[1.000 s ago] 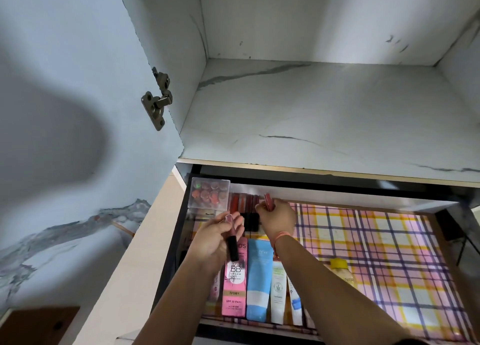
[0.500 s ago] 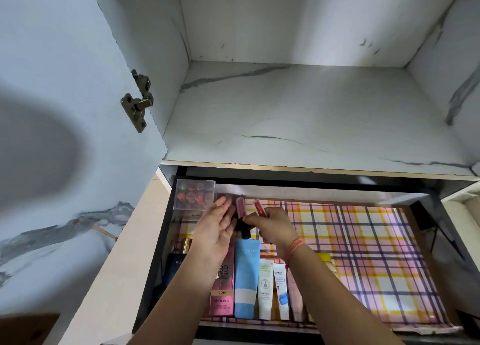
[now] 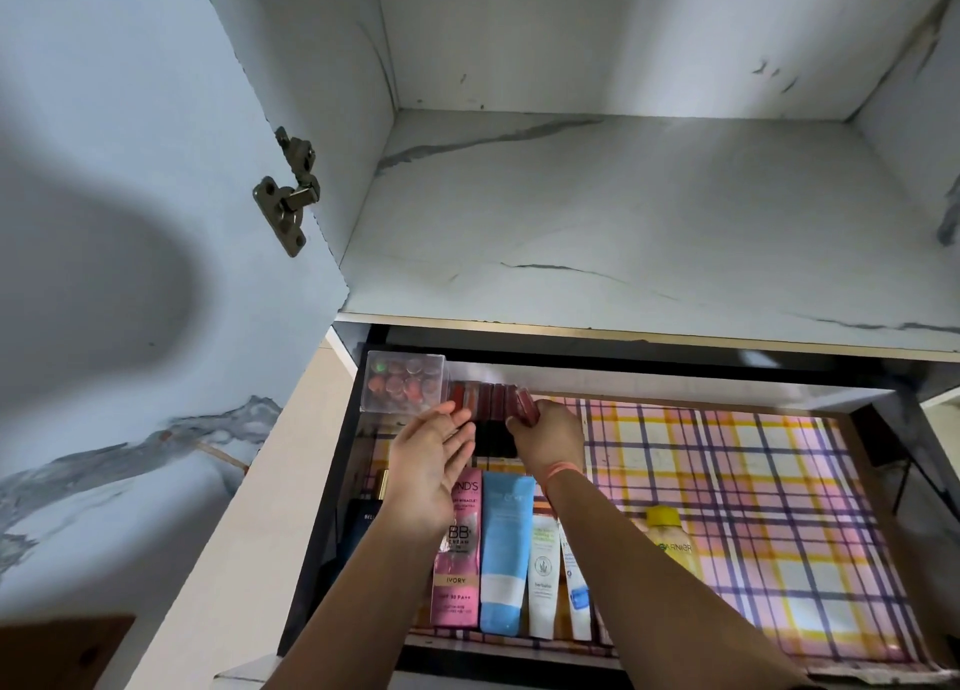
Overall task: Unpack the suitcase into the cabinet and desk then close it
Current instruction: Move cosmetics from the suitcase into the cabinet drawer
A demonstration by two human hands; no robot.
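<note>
A plaid liner point(image 3: 727, 507) in pink, yellow and white, crossed by dark lines, covers the floor of the drawer point(image 3: 345, 429). Its front edge looks slightly rumpled. A brass hinge point(image 3: 291, 195) sits on the inner face of the open door point(image 3: 130, 91), and a broad soft shadow point(image 3: 104, 294) falls across that face. A beige panel point(image 3: 249, 507) runs beside the drawer's left side. A brown wooden corner point(image 3: 57, 653) shows at the lower left.

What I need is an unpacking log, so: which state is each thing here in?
cabinet door: swung open.
drawer: pulled out.
left hand: open, fingers straight, at the lipstick row.
right hand: pinching a red lipstick at the row's end.
clear box: standing in the drawer's back left corner.
cream tubes: lying flat side by side.
yellow bottle: lying flat, capped.
</note>
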